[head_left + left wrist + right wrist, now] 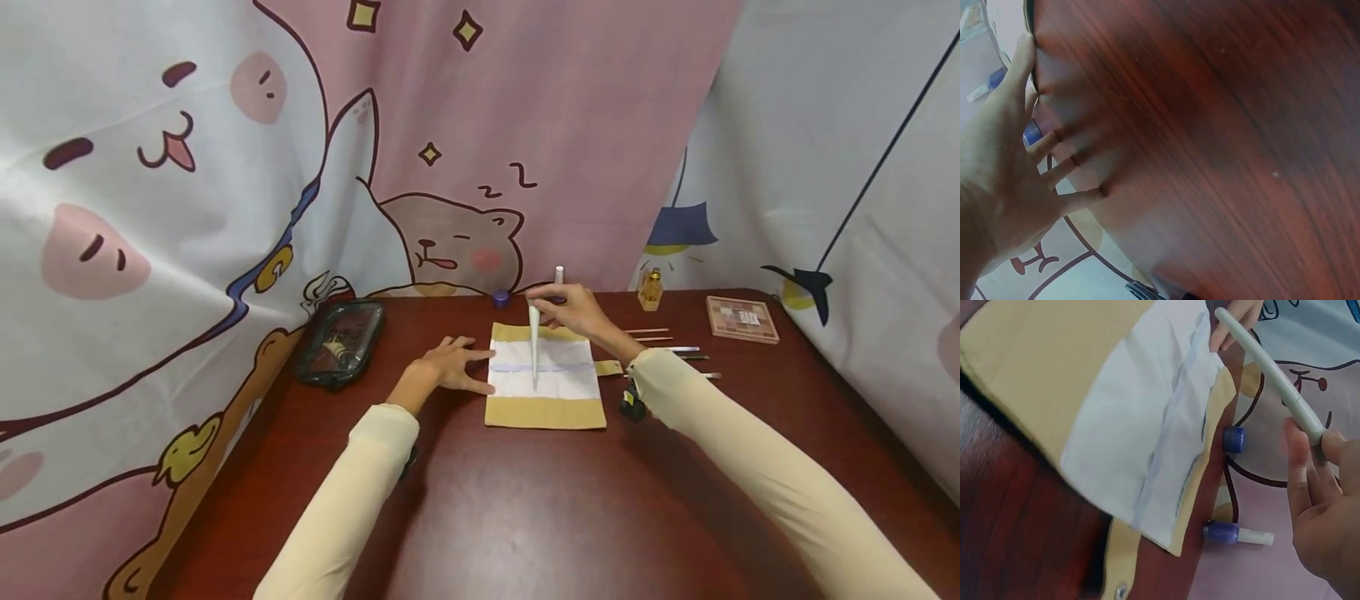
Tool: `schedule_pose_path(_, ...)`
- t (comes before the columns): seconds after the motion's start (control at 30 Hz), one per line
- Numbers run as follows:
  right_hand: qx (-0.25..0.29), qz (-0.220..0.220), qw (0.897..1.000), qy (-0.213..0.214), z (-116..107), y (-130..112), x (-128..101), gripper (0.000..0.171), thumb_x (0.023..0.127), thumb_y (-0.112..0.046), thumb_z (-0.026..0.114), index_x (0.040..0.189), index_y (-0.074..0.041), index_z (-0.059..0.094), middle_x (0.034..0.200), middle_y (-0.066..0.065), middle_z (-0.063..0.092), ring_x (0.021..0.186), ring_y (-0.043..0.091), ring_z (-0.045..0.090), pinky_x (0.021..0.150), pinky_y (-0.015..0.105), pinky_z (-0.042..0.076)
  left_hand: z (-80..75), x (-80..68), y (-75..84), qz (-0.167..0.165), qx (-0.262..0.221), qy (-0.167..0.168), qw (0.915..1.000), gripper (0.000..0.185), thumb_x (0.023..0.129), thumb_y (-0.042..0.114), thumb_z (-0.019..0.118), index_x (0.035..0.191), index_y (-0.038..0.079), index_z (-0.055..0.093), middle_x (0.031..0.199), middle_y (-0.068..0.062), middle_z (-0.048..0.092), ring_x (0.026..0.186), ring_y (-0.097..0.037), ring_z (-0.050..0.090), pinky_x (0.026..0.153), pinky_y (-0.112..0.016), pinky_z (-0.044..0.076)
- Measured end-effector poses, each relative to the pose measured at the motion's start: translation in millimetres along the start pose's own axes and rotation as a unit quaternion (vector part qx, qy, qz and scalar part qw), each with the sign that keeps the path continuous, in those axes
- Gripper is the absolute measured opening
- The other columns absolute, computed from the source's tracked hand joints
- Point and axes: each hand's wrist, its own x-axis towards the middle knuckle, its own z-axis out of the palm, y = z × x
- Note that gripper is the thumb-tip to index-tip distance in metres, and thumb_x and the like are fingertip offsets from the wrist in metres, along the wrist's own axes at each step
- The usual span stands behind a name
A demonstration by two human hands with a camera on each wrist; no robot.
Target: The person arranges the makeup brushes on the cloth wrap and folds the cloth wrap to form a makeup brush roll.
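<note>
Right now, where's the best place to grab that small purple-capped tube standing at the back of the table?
Probably pinch the white tube round its bare upper body, coming from above. It stands upright on its purple cap, so the top is free, and the right hand holding the pale brush handle sits just in front, crowding a frontal approach.

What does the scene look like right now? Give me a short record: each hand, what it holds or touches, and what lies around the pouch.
left hand: open, fingers flat at the left edge of the pouch
right hand: pinches the thick end of the white tapered tool
white tapered tool: tip points down over the pouch's white middle
pouch: tan and white cloth, flat on the table
table: dark red wood
behind pouch: purple cap, white tube
left: clear bag
right: eyeshadow palette, amber bottle
</note>
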Motion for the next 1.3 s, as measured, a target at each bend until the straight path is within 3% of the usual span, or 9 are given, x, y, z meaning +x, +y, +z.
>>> schedule_pose_path(0.37, -0.004, 0.014, 0.998, 0.064, 26.1, 13.2, 23.4, 0.024, 0.103, -0.012, 0.066, 0.124, -0.007, 0.076, 0.113, 0.018, 0.076, 0.086, 0.040, 0.076, 0.071, 0.052, 0.061, 0.2, 0.3, -0.3, -0.004, 0.008, -0.008, 0.9999, 0.085, 0.088, 0.074, 0.065, 0.161, 0.043, 0.036, 0.171, -0.007, 0.023, 0.155, -0.035, 0.022, 0.114, -0.063, 0.036)
schedule_pose_path(0.7, 0.000, 0.006, 0.998, 0.061, 43.2, 10.1, 38.5, 0.024, 0.102, -0.009, 0.067, 0.124, -0.003, 0.075, 0.118, 0.019, 0.075, 0.087, 0.040, 0.076, 0.071, 0.049, 0.062, -0.7, -1.7, -0.4, -0.008, 0.006, -0.006, 0.9999, 0.084, 0.088, 0.073, 0.067, 0.160, 0.044, 0.037, 0.171, -0.007, 0.022, 0.155, -0.037, 0.021, 0.114, -0.063, 0.037)
schedule_pose_path(0.87, 0.003, 0.004, 0.998, 0.055, 47.0, 7.0, 42.9, 0.024, 0.103, -0.008, 0.065, 0.124, -0.001, 0.073, 0.117, 0.023, 0.073, 0.090, 0.042, 0.075, 0.075, 0.055, 0.060, 1.4, -0.7, 0.0, -0.004, 0.009, -0.007, 0.9999, 0.084, 0.088, 0.072, 0.067, 0.161, 0.044, 0.036, 0.171, -0.007, 0.022, 0.155, -0.037, 0.021, 0.113, -0.062, 0.038)
schedule_pose_path(1.13, -0.049, 0.008, 0.998, 0.044, 55.1, 11.8, 40.2, 0.020, 0.101, -0.010, 0.068, 0.118, -0.005, 0.077, 0.115, 0.016, 0.076, 0.095, 0.042, 0.075, 0.076, 0.052, 0.061, 3.3, 1.2, 2.0, 0.005, 0.011, -0.005, 0.9999, 0.083, 0.088, 0.075, 0.065, 0.160, 0.046, 0.036, 0.170, -0.007, 0.024, 0.155, -0.036, 0.023, 0.112, -0.061, 0.039)
schedule_pose_path(1.3, -0.098, -0.022, 0.994, 0.049, 60.7, 14.9, 37.7, 0.017, 0.099, -0.010, 0.072, 0.114, -0.005, 0.079, 0.116, 0.014, 0.076, 0.097, 0.031, 0.076, 0.079, 0.041, 0.062, 1.1, -0.8, -0.7, 0.000, 0.013, -0.005, 0.9999, 0.084, 0.087, 0.075, 0.066, 0.160, 0.045, 0.037, 0.170, -0.007, 0.024, 0.155, -0.036, 0.022, 0.112, -0.062, 0.038)
